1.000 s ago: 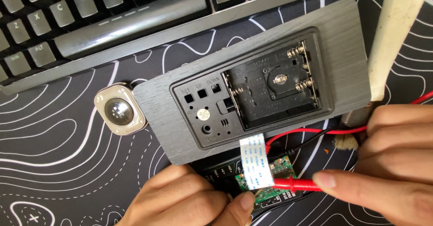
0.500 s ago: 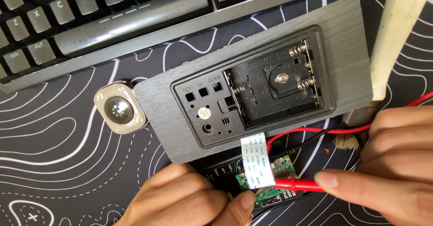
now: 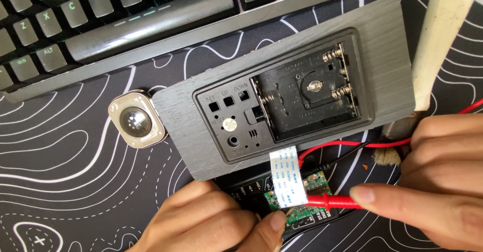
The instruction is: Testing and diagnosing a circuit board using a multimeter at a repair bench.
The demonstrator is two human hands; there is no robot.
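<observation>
Right hand (image 3: 443,181) pinches the red probe (image 3: 332,200) onto the board (image 3: 302,209); left hand (image 3: 211,222) steadies it. Case (image 3: 282,96) open, batteries out; reassembly remains.

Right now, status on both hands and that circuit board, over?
Left hand pinning the green circuit board. Right hand pressing the red probe onto it. White ribbon cable drapes across the board, grey housing just above.

Right hand (image 3: 443,181) pinches red probe (image 3: 329,200) on circuit board (image 3: 302,201); left hand (image 3: 211,222) steadies board.
</observation>
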